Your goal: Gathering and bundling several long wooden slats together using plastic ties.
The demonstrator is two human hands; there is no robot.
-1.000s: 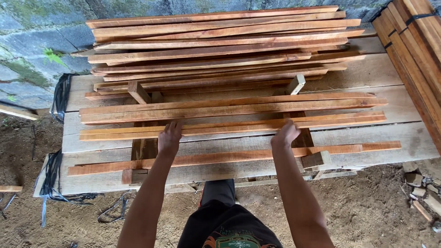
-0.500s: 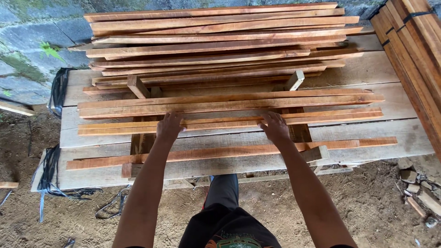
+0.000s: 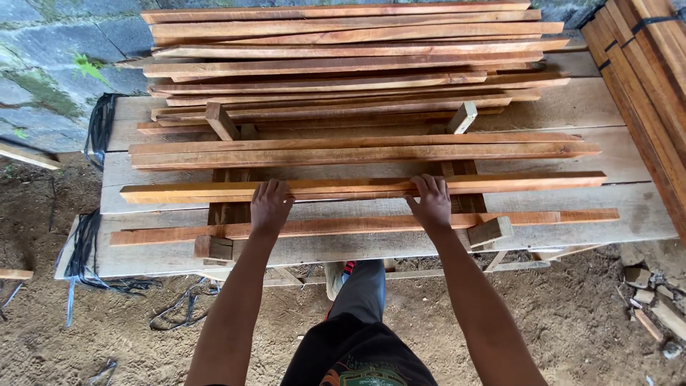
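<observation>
Slat held: a long reddish wooden slat [image 3: 357,188] lay across the pale plank desk [image 3: 629,214], third row up from the near edge.
Long axis: it ran left to right, square to both forearms.
Left hand [image 3: 270,207]: grip curled over the slat's near edge, left of its middle.
Right hand [image 3: 431,202]: grip likewise closed on the same slat, right of middle.
Nearer hand: neither; both sat about evenly either side of centre.
Neighbours: a thinner slat [image 3: 357,225] lay just nearer; stacked slats [image 3: 343,64] beyond.
</observation>
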